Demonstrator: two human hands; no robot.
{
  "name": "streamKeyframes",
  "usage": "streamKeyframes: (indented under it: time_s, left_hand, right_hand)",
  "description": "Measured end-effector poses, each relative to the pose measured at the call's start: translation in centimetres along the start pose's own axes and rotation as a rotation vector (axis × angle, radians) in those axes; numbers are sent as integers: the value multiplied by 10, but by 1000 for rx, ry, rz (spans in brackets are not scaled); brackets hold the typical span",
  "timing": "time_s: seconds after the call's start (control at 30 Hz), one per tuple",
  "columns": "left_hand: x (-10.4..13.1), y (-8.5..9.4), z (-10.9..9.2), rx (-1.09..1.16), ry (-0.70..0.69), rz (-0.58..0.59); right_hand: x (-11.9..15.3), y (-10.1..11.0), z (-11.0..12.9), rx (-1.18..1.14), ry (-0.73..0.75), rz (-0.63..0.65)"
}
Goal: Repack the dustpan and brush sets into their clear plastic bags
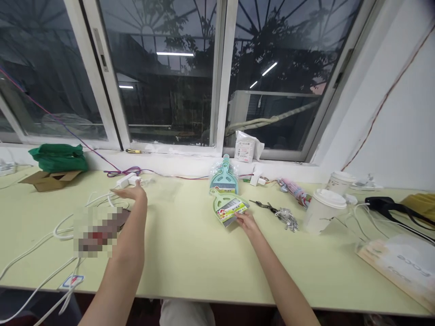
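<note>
Below frame centre, my right hand (pixel 247 222) is pinching a pale-green plastic dustpan (pixel 228 208) by one edge, perhaps risking a slip; I can't tell whether my left hand (pixel 133 192) is gripping.

Light-green plastic dustpan (pixel 219 199): label (pixel 232 209) yellow-green, white, red. Turquoise plastic dustpans (pixel 224 173): grey bristles (pixel 222 186). Pale yellow-green counter (pixel 190 253); white plastic plug block (pixel 126 180); green cloth bundle (pixel 63 159); brown cardboard box (pixel 50 182); purple-and-red cord (pixel 128 171).

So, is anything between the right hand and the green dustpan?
Nothing visible: the right hand is on the near right edge of the green dustpan. The blue dustpans sit behind it, not in between.
</note>
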State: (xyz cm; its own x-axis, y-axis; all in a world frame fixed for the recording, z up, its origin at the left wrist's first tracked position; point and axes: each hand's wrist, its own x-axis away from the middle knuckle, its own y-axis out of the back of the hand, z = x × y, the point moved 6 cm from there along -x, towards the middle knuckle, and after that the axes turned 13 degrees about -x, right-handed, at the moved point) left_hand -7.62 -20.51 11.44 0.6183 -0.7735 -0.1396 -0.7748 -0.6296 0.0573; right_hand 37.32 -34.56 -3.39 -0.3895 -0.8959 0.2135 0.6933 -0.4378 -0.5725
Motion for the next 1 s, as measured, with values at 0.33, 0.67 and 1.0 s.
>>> streamKeyframes:
  time_s: [0.33, 0.67, 1.0]
  left_hand:
    - [200, -144, 61, 43, -46, 1133]
    - [189, -132, 95, 190, 63, 940]
    - [243, -133, 67, 224, -205, 1126]
  right_hand:
    - [18, -29, -7, 113, 103, 183]
    - [1, 36, 52, 306, 94, 24]
    - [65, -64, 31, 1124, 796, 168]
